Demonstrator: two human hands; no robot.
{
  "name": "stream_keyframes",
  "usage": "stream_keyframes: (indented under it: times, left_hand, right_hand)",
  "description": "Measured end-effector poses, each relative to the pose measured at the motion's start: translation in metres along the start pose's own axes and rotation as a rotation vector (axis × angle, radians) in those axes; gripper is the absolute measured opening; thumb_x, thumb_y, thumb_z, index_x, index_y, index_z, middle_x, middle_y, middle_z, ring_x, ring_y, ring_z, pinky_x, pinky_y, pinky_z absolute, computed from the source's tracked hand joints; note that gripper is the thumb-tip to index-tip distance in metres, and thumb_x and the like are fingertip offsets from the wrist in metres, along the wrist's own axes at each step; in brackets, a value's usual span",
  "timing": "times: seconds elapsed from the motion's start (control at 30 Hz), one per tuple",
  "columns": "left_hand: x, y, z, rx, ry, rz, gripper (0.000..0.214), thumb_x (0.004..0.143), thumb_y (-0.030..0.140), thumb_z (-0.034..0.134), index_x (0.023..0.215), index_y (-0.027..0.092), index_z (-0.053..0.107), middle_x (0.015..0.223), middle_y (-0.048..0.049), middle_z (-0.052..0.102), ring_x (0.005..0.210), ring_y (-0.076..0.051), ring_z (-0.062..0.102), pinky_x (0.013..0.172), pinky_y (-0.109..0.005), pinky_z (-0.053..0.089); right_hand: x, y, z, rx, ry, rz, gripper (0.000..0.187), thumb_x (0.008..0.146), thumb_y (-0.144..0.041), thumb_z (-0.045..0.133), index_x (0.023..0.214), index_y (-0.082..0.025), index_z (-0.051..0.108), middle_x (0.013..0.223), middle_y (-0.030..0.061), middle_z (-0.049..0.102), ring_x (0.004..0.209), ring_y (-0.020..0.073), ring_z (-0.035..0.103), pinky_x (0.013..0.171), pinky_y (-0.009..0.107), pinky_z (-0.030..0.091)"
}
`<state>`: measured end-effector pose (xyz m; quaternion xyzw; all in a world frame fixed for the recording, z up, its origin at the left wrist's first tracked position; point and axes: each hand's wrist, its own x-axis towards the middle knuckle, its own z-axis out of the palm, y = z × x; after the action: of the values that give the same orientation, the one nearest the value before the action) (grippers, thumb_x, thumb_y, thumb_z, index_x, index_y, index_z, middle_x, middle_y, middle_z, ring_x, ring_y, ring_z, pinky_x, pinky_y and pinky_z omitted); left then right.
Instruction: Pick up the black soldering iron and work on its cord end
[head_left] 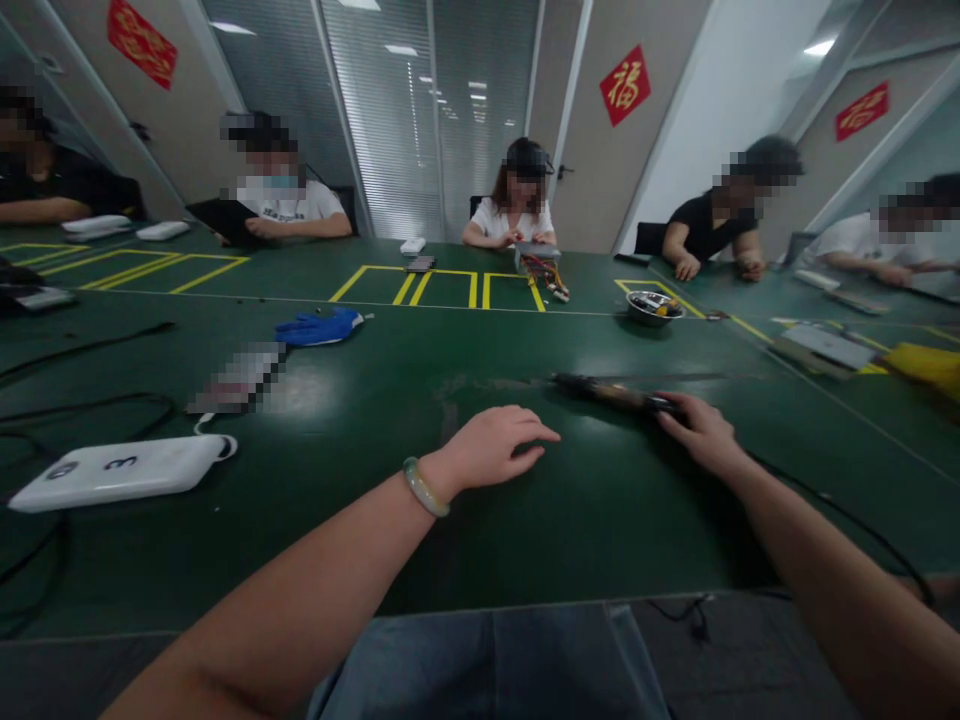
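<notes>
My left hand (504,447), with a bangle at its wrist, is held over the green table (360,560), its fingers stretched out and nothing in them. To the right, my right hand (703,432) is closed round the near end of a long, dark, stick-shaped tool (604,392). The tool has a brownish middle part and points left and away from me; blur hides its exact kind. A black cord (840,515) runs from beneath my right wrist towards the table's near edge.
At left are a white power bank (124,472) marked 3, a blurred-out phone (240,380), black cables and a blue glove (319,327). A metal bowl (654,309) holds small items. Several people sit opposite; one handles a grey box with coloured wires (541,268).
</notes>
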<state>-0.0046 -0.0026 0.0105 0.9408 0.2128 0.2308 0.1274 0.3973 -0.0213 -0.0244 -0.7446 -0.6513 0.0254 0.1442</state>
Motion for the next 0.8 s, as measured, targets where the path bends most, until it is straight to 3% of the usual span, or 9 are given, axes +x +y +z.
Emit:
stream_keyframes:
  times: [0.17,0.23,0.33,0.4,0.5,0.6,0.67,0.8]
  left_hand:
    - [-0.001,-0.012,-0.001,0.117,0.218,-0.173,0.046,0.095,0.034,0.051,0.14,0.026,0.046,0.139,-0.0062,0.05,0.13,-0.021,0.044,0.112,-0.043,0.034]
    - [-0.003,-0.025,0.0,0.165,0.267,-0.262,0.048,0.097,0.041,0.047,0.141,0.023,0.044,0.143,-0.0087,0.047,0.135,-0.024,0.039,0.114,-0.046,0.031]
    - [-0.007,-0.045,-0.002,0.21,0.303,-0.358,0.048,0.1,0.043,0.037,0.14,0.019,0.045,0.141,-0.0102,0.049,0.133,-0.023,0.041,0.113,-0.045,0.032]
    - [-0.009,-0.055,-0.004,0.223,0.307,-0.401,0.047,0.102,0.043,0.031,0.136,0.017,0.049,0.135,-0.0101,0.055,0.126,-0.022,0.048,0.11,-0.043,0.035]
    - [-0.009,-0.063,-0.006,0.247,0.262,-0.419,0.047,0.102,0.043,0.027,0.126,0.017,0.058,0.122,-0.0089,0.063,0.114,-0.022,0.056,0.102,-0.041,0.041]
    - [-0.007,-0.062,-0.005,0.284,0.216,-0.429,0.047,0.102,0.046,0.027,0.119,0.019,0.062,0.116,-0.0072,0.066,0.107,-0.023,0.058,0.095,-0.041,0.043]
    - [-0.006,-0.059,-0.004,0.302,0.21,-0.451,0.048,0.102,0.047,0.027,0.118,0.021,0.063,0.116,-0.0065,0.066,0.106,-0.023,0.057,0.093,-0.04,0.043]
    - [-0.004,-0.053,-0.005,0.32,0.186,-0.471,0.05,0.102,0.047,0.024,0.119,0.022,0.063,0.116,-0.0058,0.066,0.106,-0.023,0.056,0.093,-0.039,0.042]
  right_hand:
    - [0.023,-0.149,0.035,0.213,-0.076,-0.302,0.056,0.092,-0.055,0.046,0.143,-0.03,0.043,0.136,0.0081,0.046,0.12,0.0308,0.043,0.103,0.051,0.032]
    - [0.026,-0.19,0.047,0.293,-0.137,-0.415,0.059,0.094,-0.057,0.044,0.147,-0.031,0.037,0.14,0.0082,0.043,0.125,0.0301,0.04,0.104,0.052,0.03]
    - [0.019,-0.225,0.05,0.413,-0.195,-0.624,0.074,0.095,-0.057,0.042,0.156,-0.032,0.01,0.154,0.0082,0.024,0.139,0.0285,0.024,0.11,0.052,0.024]
    - [0.009,-0.227,0.043,0.429,-0.177,-0.71,0.086,0.092,-0.058,0.05,0.156,-0.033,-0.001,0.158,0.0064,0.012,0.143,0.0272,0.015,0.113,0.049,0.02]
    - [-0.005,-0.207,0.024,0.329,-0.152,-0.69,0.088,0.084,-0.058,0.063,0.155,-0.034,0.016,0.153,0.006,0.022,0.139,0.0296,0.024,0.114,0.049,0.023]
    - [-0.011,-0.179,0.009,0.198,-0.247,-0.528,0.079,0.074,-0.06,0.072,0.141,-0.028,0.044,0.136,0.0094,0.041,0.124,0.0321,0.042,0.105,0.048,0.036]
    - [-0.01,-0.166,0.002,0.128,-0.356,-0.407,0.069,0.071,-0.06,0.074,0.128,-0.026,0.054,0.124,0.0093,0.049,0.111,0.03,0.052,0.094,0.043,0.045]
    - [0.001,-0.155,-0.004,0.051,-0.479,-0.338,0.032,0.084,-0.044,0.066,0.111,-0.027,0.062,0.102,0.0029,0.061,0.086,0.019,0.058,0.07,0.029,0.044]
